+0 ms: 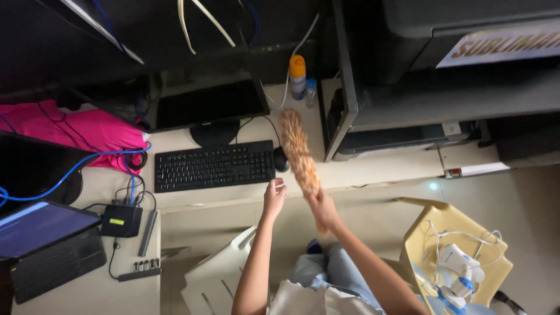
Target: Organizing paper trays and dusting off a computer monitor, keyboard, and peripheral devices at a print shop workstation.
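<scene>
The right hand [322, 209] grips one blurred orange-tan duster [298, 153] (its handle hidden in the fist), raised over the desk edge beside one black keyboard [214, 165]. The left hand [273, 195] hovers empty, fingers loosely curled. One mouse [281, 159] peeks out, half hidden.

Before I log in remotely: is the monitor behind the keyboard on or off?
Off, apparently: the monitor screen is uniformly black, while the laptop screen glows blue.

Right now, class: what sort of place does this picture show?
Probably an office or print workroom: a black keyboard and monitor sit on a pale desk, with a large printer-like machine alongside.
</scene>
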